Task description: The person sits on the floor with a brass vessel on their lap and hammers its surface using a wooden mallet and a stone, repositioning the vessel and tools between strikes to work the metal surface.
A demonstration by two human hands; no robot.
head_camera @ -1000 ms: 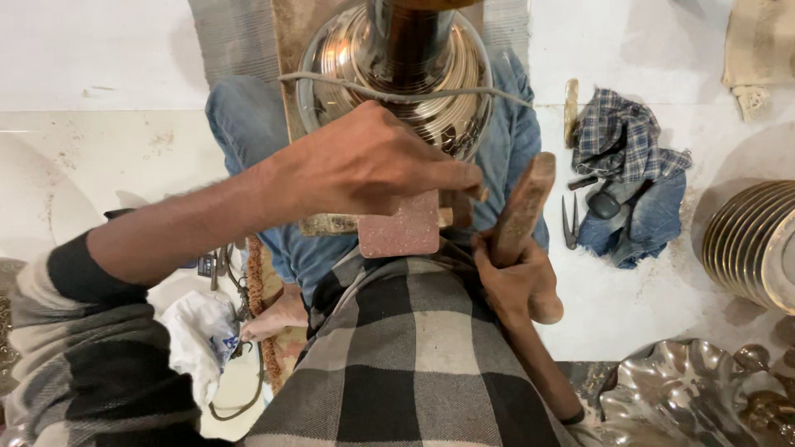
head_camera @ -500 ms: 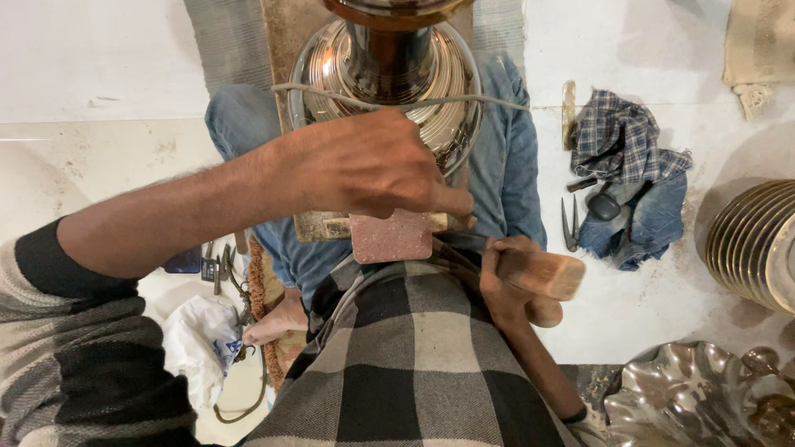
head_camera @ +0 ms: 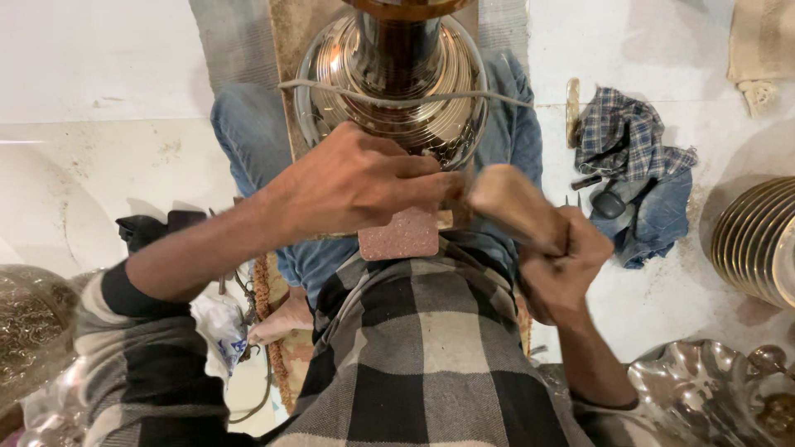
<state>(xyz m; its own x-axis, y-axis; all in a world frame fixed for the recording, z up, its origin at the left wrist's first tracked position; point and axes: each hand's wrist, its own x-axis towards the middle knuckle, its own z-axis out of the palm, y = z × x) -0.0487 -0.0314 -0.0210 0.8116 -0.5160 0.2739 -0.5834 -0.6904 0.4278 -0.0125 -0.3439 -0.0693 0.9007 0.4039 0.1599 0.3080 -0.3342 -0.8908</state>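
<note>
Since half a second ago, we see the wooden mallet [head_camera: 513, 205] swung up toward the left hand [head_camera: 356, 178]. The right hand [head_camera: 563, 269] is closed tight around its handle. The left fingers curl closed, touching the ribbed brass vessel [head_camera: 393, 91], which rests on the lap just above both hands.

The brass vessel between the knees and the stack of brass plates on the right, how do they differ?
The brass vessel is a single rounded, ribbed body with a cord across it; the stack of brass plates is many flat discs, rims showing. The vessel sits between the person's knees by the left hand; the plates lie apart on the floor, untouched. Both are shiny, gold-coloured metal.
</note>
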